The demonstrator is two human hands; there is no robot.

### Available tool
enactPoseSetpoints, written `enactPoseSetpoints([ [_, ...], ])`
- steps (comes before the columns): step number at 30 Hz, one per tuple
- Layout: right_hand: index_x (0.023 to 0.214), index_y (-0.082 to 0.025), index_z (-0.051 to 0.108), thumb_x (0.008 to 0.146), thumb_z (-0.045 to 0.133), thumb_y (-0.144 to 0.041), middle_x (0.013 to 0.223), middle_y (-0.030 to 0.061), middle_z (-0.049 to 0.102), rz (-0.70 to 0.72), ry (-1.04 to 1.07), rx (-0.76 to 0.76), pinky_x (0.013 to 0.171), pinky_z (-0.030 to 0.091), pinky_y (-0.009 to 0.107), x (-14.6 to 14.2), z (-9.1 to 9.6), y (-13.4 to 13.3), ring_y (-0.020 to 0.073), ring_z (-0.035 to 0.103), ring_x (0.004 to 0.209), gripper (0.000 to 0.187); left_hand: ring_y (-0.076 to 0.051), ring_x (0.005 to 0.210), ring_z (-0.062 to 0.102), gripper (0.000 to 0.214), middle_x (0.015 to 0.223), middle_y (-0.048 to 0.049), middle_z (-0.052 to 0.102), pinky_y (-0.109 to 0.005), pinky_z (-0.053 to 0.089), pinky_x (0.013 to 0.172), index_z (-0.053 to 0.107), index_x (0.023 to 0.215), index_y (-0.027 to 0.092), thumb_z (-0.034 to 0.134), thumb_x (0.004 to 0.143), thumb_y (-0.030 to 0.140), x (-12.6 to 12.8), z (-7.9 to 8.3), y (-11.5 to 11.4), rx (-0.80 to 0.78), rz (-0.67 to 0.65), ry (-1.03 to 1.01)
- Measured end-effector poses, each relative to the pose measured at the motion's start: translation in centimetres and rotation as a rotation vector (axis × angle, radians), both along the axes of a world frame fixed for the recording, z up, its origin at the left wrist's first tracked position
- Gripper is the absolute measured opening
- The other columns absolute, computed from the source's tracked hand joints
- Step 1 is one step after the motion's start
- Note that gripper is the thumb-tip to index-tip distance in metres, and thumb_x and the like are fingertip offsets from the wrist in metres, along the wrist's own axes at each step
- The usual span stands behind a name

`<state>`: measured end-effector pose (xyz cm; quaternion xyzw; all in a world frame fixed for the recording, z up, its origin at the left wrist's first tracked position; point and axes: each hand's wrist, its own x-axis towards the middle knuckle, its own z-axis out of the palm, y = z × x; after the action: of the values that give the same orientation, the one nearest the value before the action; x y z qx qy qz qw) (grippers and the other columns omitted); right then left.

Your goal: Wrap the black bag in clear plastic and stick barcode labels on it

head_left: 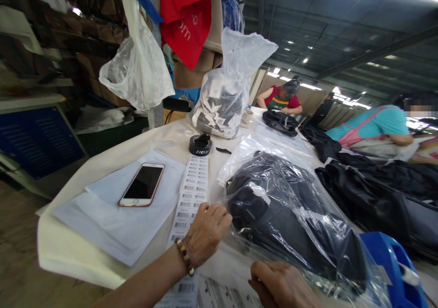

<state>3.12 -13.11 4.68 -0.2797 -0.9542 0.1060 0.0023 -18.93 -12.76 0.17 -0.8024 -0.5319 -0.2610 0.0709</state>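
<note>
Starting at the left edge of the cream cloth-covered tabletop, we see a stack of pale blue-white flat sheets with a rose-gold smartphone lying face up on them. Just right of it, a long white strip of barcode stickers runs from the near edge towards the middle of the tabletop. A black roll of tape sits at its far end, and a clear plastic bag stuffed with white tags stands beyond that.

Our left hand, with a beaded bracelet on its wrist, lies palm down on the strip. It is loosely open and grips nothing, and its fingertips touch the left edge of the clear plastic bag holding a folded black garment.

That bag lies flat on the near right part of the tabletop. Its long axis slants from the middle of the tabletop towards the near right corner.

Our right hand is curled at the bag's near edge. We cannot tell whether it has hold of the plastic.

A blue plastic object sits at the near right corner. Loose black garments lie along the right edge, and two co-workers are at the far side.
</note>
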Motion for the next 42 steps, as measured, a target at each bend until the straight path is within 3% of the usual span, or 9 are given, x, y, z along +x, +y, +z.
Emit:
enactPoseSetpoints([
  [2, 0.076, -0.020, 0.046, 0.087, 0.043, -0.011, 0.070, -0.0009, 0.061, -0.007, -0.004, 0.010, 0.054, 0.033, 0.021, 0.0, 0.2, 0.0, 0.0110, 0.057, 0.059, 0.014, -0.019, 0.083, 0.052, 0.004, 0.084, -0.0016, 0.062, -0.036, 0.032, 0.073, 0.056, 0.081, 0.019, 0.054, 0.084, 0.017, -0.3, 0.0, 0.6, -0.090, -0.025, -0.003],
  [4, 0.074, -0.020, 0.045, 0.087, 0.044, -0.012, 0.068, -0.0010, 0.061, -0.024, -0.011, 0.018, 0.051, 0.032, 0.022, -0.1, 0.4, 0.1, 0.0105, 0.055, 0.055, 0.016, -0.017, 0.081, 0.053, 0.014, 0.081, 0.0010, 0.062, -0.035, 0.030, 0.072, 0.055, 0.073, 0.020, 0.055, 0.086, 0.026, -0.7, 0.0, 1.2, -0.127, -0.064, -0.014],
  [10, 0.072, -0.020, 0.047, 0.089, 0.043, -0.015, 0.066, -0.0022, 0.058, -0.076, -0.018, 0.044, 0.053, 0.029, 0.024, -1.1, 1.2, 1.1, 0.0110, 0.055, 0.056, 0.018, -0.013, 0.064, 0.056, 0.025, 0.067, 0.0035, 0.064, -0.034, 0.032, 0.073, 0.054, 0.072, 0.019, 0.045, 0.092, 0.032, -1.2, -0.1, 2.9, -0.250, -0.060, -0.044],
  [21, 0.082, -0.018, 0.057, 0.091, 0.042, -0.019, 0.079, 0.0043, 0.067, -0.223, -0.286, 0.173, 0.062, 0.034, 0.028, -5.8, 3.0, 5.1, 0.0205, 0.065, 0.076, 0.017, -0.017, 0.069, 0.062, 0.025, 0.073, -0.0009, 0.069, -0.035, 0.034, 0.073, 0.057, 0.076, 0.018, 0.044, 0.092, 0.033, -0.6, 0.1, 3.9, -0.318, -0.006, -0.059],
  [28, 0.083, -0.018, 0.059, 0.090, 0.045, -0.030, 0.082, 0.0095, 0.070, -0.482, -0.323, 0.220, 0.065, 0.041, 0.030, -7.1, 2.5, 5.6, 0.0246, 0.067, 0.078, 0.020, -0.017, 0.070, 0.062, 0.023, 0.076, -0.0003, 0.069, -0.036, 0.036, 0.074, 0.057, 0.079, 0.018, 0.043, 0.093, 0.028, -0.7, 0.1, 3.9, -0.351, -0.011, -0.080],
  [38, 0.085, -0.016, 0.059, 0.084, 0.052, -0.042, 0.083, 0.0134, 0.069, -0.598, -0.254, 0.257, 0.067, 0.047, 0.038, -8.3, 1.1, 5.4, 0.0296, 0.067, 0.077, 0.027, -0.016, 0.071, 0.062, 0.025, 0.078, -0.0005, 0.069, -0.036, 0.035, 0.075, 0.057, 0.080, 0.018, 0.036, 0.094, 0.023, -0.8, -0.4, 3.6, -0.373, -0.014, -0.054],
  [42, 0.090, -0.014, 0.058, 0.084, 0.053, -0.040, 0.086, 0.0139, 0.069, -0.602, -0.239, 0.180, 0.071, 0.045, 0.037, -7.9, 1.5, 5.4, 0.0301, 0.066, 0.082, 0.027, -0.017, 0.069, 0.061, 0.028, 0.076, -0.0018, 0.068, -0.037, 0.034, 0.074, 0.056, 0.079, 0.017, 0.034, 0.095, 0.026, -0.9, -0.4, 3.6, -0.368, 0.007, -0.056],
])
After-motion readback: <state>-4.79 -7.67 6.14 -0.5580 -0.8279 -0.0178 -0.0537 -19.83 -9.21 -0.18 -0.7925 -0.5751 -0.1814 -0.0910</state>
